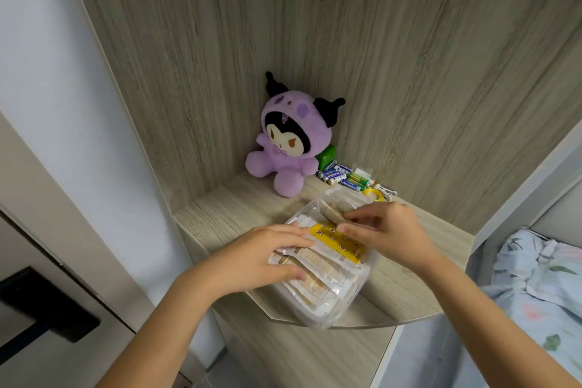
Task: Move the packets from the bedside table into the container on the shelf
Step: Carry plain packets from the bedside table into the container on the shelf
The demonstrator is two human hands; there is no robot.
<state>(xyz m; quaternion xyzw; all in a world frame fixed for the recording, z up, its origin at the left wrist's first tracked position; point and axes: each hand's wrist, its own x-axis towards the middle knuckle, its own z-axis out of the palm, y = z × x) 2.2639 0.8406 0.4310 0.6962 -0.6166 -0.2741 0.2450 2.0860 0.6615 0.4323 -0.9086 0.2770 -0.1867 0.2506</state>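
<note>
A wooden shelf (220, 217) fills an alcove with grained panels behind and to the sides. To the right, lower down, lies a flowered blanket (535, 277). At the back of the shelf a purple plush toy (285, 148) sits against the corner, with a small green box (326, 157) just behind its right side. Beside these, batteries (345, 178) lie in a loose heap, and near them is a small yellow roll (374, 194), perhaps tape, though it is too small to tell.

At the front edge of the shelf stands a clear plastic container (318, 313), its near end hanging a little over the edge. Inside it lie the packets (318, 264), stacked flat and overlapping, white wrappers with pale biscuits showing through. On top of them, toward the far right, lies a yellow packet (338, 242).

The left hand (261, 258) lies on the near left part of the stack, fingers fairly straight and close together, pressing down on the white packets; the packets run out from under its fingertips to the right. The right hand (381, 227) reaches over the far end of the container, its thumb and fingers pinching a brownish packet (333, 213) that is tilted against the far wall, just beyond the yellow one.
</note>
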